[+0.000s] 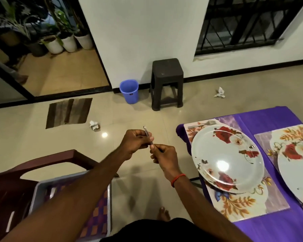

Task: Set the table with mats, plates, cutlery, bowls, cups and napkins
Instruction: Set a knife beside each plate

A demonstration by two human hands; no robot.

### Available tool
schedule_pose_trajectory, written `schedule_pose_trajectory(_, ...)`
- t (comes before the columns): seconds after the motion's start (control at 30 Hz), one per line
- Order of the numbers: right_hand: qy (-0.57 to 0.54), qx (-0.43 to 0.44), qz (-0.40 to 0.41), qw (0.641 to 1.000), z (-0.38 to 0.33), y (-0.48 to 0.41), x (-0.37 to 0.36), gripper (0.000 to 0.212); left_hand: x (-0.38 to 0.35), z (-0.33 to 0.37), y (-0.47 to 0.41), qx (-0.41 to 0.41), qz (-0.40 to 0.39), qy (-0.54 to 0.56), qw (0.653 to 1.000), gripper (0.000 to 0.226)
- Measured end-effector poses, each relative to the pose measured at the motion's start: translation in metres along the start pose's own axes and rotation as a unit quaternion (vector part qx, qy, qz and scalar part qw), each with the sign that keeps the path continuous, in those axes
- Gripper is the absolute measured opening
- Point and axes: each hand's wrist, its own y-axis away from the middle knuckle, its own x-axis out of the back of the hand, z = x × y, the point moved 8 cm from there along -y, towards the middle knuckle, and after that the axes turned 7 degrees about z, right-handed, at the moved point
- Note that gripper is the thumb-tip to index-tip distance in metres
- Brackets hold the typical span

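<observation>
I see both hands raised over the floor, just left of the flowered plate (227,158). The left hand (134,144) and right hand (163,154) each pinch one slim metal piece of cutlery (148,137) between curled fingers (152,147) and thumb. I cannot tell which kind it is. The plate lies on a floral mat (234,205) on the purple surface (269,117). A fork (202,124) lies on the mat just beyond the plate. A second plate (294,172) sits to its right.
</observation>
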Motion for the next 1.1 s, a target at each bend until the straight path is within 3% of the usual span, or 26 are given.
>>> schedule_pose_trajectory(0.23,-0.009,-0.012,0.05,0.999,0.01,-0.013,0.041,0.014,-0.05,0.008,-0.016,-0.009,-0.026,-0.036,0.999,0.019)
schedule_pose_trajectory(0.5,-0.011,-0.037,0.156,0.987,0.012,-0.018,0.098,0.017,-0.124,0.009,-0.031,-0.003,-0.112,-0.06,0.992,0.02)
schedule_pose_trajectory(0.77,-0.045,-0.05,0.326,0.943,0.008,-0.017,0.169,0.017,-0.22,0.015,-0.039,0.006,-0.264,-0.11,0.958,0.022)
schedule_pose_trajectory(0.97,-0.072,-0.059,0.429,0.898,-0.001,-0.008,0.196,0.015,-0.271,0.023,-0.04,0.052,-0.376,-0.086,0.921,0.005)
schedule_pose_trajectory(1.1,-0.072,-0.059,0.485,0.87,0.002,0.002,0.2,0.015,-0.286,0.017,-0.037,0.094,-0.428,-0.098,0.893,0.015)
